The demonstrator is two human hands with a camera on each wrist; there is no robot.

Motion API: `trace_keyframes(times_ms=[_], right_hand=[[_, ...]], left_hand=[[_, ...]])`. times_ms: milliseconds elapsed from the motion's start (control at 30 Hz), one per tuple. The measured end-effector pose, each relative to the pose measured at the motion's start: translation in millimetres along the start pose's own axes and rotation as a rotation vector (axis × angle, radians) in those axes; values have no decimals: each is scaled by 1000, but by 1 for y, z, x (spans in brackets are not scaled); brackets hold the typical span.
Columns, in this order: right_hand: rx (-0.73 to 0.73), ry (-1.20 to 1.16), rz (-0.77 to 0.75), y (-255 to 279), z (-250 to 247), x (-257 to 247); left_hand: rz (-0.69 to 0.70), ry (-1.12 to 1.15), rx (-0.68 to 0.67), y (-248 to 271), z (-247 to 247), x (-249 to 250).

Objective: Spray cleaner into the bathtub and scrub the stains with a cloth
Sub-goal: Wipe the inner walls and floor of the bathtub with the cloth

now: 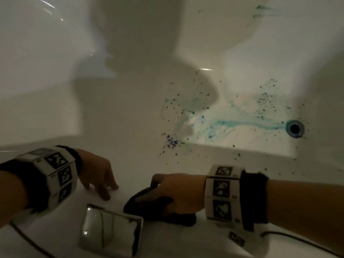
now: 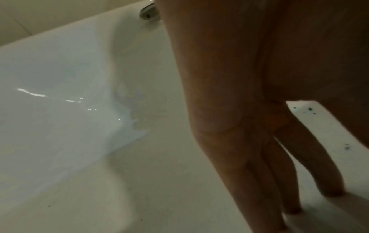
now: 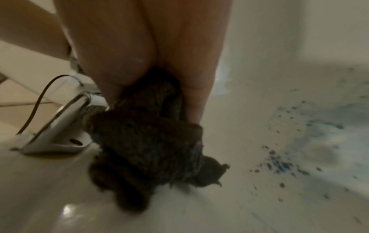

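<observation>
A white bathtub (image 1: 130, 101) fills the head view. Blue and purple stains (image 1: 229, 123) speckle and streak its floor toward the drain (image 1: 295, 128); the same stains (image 3: 289, 157) show at the right of the right wrist view. My right hand (image 1: 173, 192) grips a dark bunched cloth (image 1: 158, 207) on the tub's near wall; the cloth (image 3: 147, 149) hangs crumpled below the fingers. My left hand (image 1: 100, 179) rests with fingers spread and fairly straight on the tub's near surface, holding nothing; its fingers (image 2: 279, 181) touch the white enamel. No spray bottle is in view.
A shiny chrome plate fitting (image 1: 109, 231) sits on the tub's near rim just below the cloth, and appears again (image 3: 60, 126) in the right wrist view. A dark cable (image 1: 297, 241) runs along the rim. A chrome spout (image 2: 148, 11) sits at the far rim.
</observation>
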State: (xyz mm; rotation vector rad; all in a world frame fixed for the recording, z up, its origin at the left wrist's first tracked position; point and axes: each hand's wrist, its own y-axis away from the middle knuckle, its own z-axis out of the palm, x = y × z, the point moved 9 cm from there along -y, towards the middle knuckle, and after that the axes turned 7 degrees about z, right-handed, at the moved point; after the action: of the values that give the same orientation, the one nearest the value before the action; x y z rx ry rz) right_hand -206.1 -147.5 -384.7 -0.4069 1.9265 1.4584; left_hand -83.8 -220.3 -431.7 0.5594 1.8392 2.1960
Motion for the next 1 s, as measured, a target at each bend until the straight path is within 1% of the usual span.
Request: trace_keyframes(times_ms=[100, 167, 233, 300, 367, 400, 467, 533, 600, 667, 733, 767, 867, 933, 1000], right_hand=[[31, 26, -54, -19, 0, 8], [49, -14, -2, -33, -4, 29], [64, 27, 50, -50, -4, 51], [5, 54, 140, -70, 0, 78], [-41, 6, 287, -93, 5, 119], [-42, -37, 384, -101, 7, 143], [-14, -21, 528, -110, 8, 188], [23, -5, 565, -117, 8, 217], [2, -2, 495, -114, 4, 218], [23, -30, 407, -100, -10, 198], [36, -117, 274, -85, -24, 169], [15, -123, 207, -76, -28, 148], [-87, -25, -16, -69, -18, 96], [-130, 6, -47, -84, -9, 84], [-129, -9, 47, -111, -7, 99]], left_hand=[[-60, 12, -66, -10, -6, 1], [-83, -11, -116, -17, -12, 1], [-87, -31, -154, -25, -17, 2], [-68, -28, -162, -37, -23, 2], [-37, -23, -108, -54, -34, 3], [-26, -21, -75, -62, -39, 5], [-25, -66, -86, -76, -38, 7], [-34, -184, -128, -88, -35, 9], [-16, -232, -140, -99, -37, 10], [2, -253, -147, -106, -41, 8], [-4, -266, -135, -113, -49, 3], [-11, -272, -130, -118, -53, 0], [-29, -297, -129, -132, -61, -10], [-65, -340, -118, -141, -66, -16], [-91, -344, -51, -150, -76, -22]])
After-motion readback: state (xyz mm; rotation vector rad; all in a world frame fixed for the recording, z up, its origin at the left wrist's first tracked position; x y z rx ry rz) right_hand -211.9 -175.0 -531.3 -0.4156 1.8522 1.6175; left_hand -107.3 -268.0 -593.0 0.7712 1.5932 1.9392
